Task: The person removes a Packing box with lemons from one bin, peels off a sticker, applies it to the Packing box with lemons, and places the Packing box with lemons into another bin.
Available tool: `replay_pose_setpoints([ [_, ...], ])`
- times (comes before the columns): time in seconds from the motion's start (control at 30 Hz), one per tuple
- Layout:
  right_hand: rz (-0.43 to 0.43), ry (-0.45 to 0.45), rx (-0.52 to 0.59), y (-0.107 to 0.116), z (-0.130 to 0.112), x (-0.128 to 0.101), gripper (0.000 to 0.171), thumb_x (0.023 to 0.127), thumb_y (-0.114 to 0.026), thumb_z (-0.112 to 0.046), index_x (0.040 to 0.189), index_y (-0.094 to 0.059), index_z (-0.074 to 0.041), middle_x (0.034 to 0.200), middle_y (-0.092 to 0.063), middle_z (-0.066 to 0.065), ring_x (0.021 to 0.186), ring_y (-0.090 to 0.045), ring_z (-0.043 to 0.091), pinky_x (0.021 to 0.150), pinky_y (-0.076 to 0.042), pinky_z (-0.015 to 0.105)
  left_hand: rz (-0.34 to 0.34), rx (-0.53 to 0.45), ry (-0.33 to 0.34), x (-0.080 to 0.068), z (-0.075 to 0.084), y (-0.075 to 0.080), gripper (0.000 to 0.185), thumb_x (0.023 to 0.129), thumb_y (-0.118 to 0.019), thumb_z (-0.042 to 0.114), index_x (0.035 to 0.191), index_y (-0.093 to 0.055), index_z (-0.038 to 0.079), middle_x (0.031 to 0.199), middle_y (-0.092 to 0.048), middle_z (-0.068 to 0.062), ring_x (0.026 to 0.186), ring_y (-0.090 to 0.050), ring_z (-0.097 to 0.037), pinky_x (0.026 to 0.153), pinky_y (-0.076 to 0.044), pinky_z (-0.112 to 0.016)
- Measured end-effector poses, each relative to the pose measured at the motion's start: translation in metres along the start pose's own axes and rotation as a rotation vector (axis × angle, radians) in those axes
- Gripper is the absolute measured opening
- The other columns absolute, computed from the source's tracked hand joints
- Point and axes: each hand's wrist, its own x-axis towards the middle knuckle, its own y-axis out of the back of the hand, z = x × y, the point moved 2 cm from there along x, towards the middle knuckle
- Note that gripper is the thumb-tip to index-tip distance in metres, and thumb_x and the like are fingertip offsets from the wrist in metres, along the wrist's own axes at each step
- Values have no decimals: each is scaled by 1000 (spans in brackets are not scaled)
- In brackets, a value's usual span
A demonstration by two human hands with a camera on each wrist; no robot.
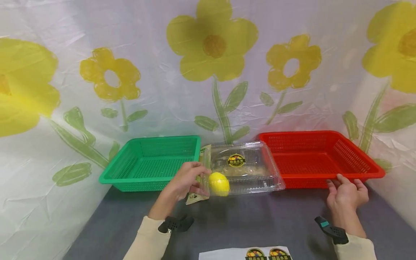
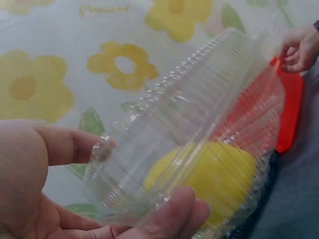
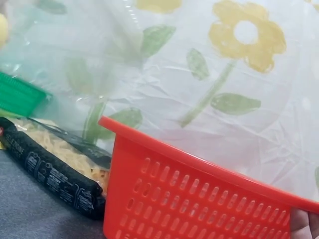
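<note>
A green basket (image 1: 152, 162) is sitting at the left of the grey table (image 1: 247, 220). Beside it, the left hand (image 1: 186, 180) is gripping the near-left corner of a clear clamshell box (image 1: 242, 168), thumb and fingers curled around its edge, a lemon (image 1: 219, 183) lying inside at that corner. At the right, the right hand (image 1: 347, 194) is resting relaxed fingers on the front rim of a red basket (image 1: 318, 159).

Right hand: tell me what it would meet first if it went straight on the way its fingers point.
The right hand already touches the front rim of the red perforated plastic basket; pushing straight on, it would probably press that front wall first.
</note>
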Motion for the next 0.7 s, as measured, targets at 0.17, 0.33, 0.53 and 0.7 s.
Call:
replay_pose_setpoints([
  [0.17, 4, -7, 8, 0, 3, 0, 52, 88, -70, 6, 118, -41, -26, 121, -45, -3, 72, -61, 22, 68, -61, 34, -17, 4, 3, 18, 22, -2, 45, 98, -62, 19, 136, -53, -3, 130, -43, -21, 60, -67, -37, 66, -62, -43],
  [0.33, 1, -10, 9, 0, 3, 1, 52, 88, -71, 5, 118, -42, -26, 120, -45, -3, 75, -62, 21, 73, -62, 35, -7, 3, -11, 38, 38, -15, 40, 97, -64, 18, 133, -59, 1, 134, -45, -16, 53, -58, -27, 72, -62, -45],
  [0.53, 0, -6, 5, 1, 3, 2, 52, 88, -73, 3, 118, -42, -26, 122, -46, -4, 82, -65, 21, 73, -62, 35, 5, -82, -31, 67, 45, -48, 31, 93, -69, 15, 117, -63, -3, 112, -50, -16, 77, -69, -37, 75, -62, -45],
  [0.7, 1, -9, 7, 2, 2, 2, 54, 87, -76, 1, 119, -43, -27, 125, -47, -5, 94, -67, 21, 73, -62, 36, 12, -83, -55, 86, 47, -79, 28, 91, -72, 18, 114, -68, 1, 95, -57, -13, 65, -67, -30, 67, -62, -39],
])
